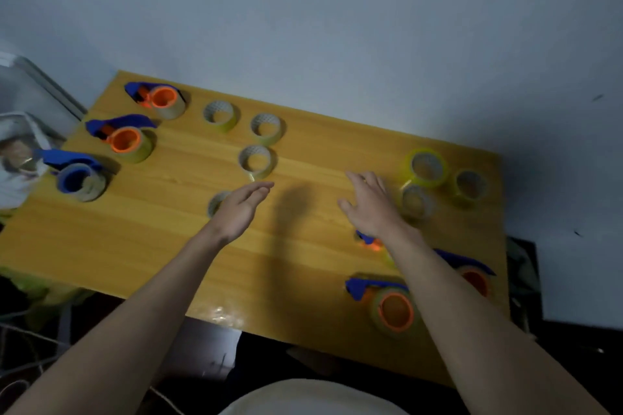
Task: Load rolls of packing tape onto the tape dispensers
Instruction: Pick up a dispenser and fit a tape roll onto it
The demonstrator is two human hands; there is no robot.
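A yellow wooden table (303, 246) stands against a pale wall (337, 10), and above it the left hand (241, 209) and right hand (371, 205) are stretched out with fingers straight and loose, holding nothing. Blue-handled tape dispensers with orange hubs, already carrying rolls, sit along the left edge (126, 138) and near right (391, 307). Loose clear-yellowish packing tape rolls lie mid-table (256, 162) and far right (425, 167), one (215, 204) partly hidden by the left hand.

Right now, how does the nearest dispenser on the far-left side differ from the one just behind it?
The nearest left dispenser has a blue hub; the one behind it has an orange hub. The nearest one's tape looks greyish, the other's yellowish. Both have blue handles, carry a roll and lie on the table.
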